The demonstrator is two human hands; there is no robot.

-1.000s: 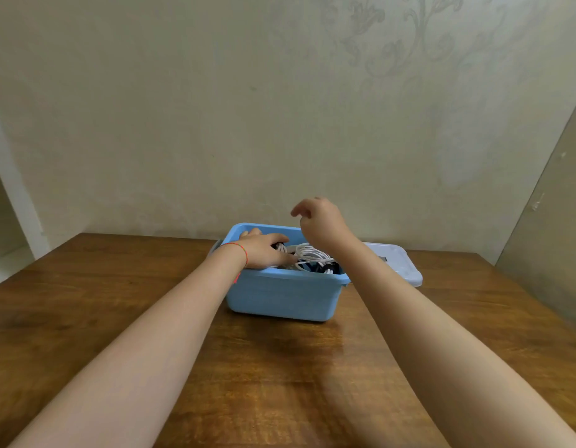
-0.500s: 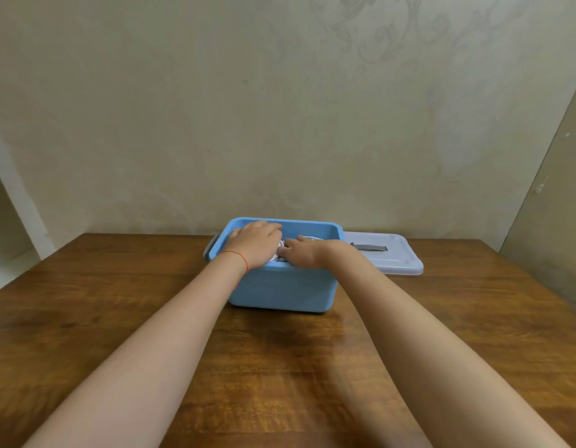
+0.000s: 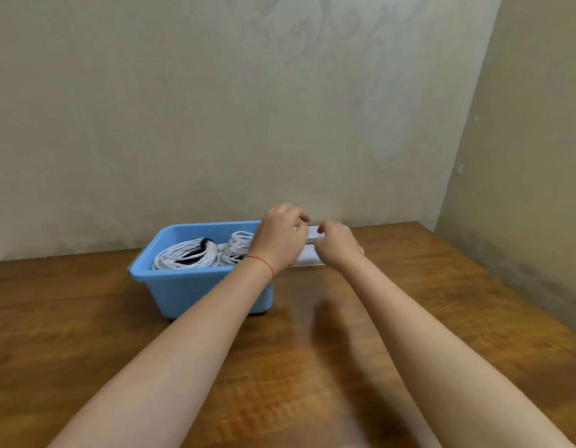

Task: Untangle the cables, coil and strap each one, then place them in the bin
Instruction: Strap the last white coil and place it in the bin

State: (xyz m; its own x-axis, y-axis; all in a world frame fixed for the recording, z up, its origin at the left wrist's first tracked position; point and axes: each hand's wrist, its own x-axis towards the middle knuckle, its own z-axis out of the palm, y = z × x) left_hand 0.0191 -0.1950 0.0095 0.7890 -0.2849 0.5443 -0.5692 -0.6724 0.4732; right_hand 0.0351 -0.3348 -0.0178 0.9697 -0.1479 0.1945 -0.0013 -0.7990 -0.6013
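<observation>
Blue plastic forms the bin [image 3: 170, 282], which is set near the far edge of a wooden table [image 3: 312, 367], close to the wall. White cables [image 3: 189, 257] are seen inside it as two coiled bundles lying side by side; the larger, at the left, is bound by a dark strap [image 3: 204, 245], while a strap on the smaller, at the right, cannot be made out. No cable is seen on the table, so the placing step is judged to be complete or nearly so. A pale lid [image 3: 307, 253] lies flat just beside the bin's right end, largely hidden by the hands. The left hand [image 3: 280, 239] is held over the bin's right rim with fingers curled toward the lid's near end. The right hand [image 3: 336, 245] is set on the lid with fingers curled; whether either hand already pinches the lid cannot be told. A red thread [image 3: 264, 264] is worn at the left wrist. Both hands are judged to be placed at the lid so that it can be lifted level and set over the bin.
</observation>
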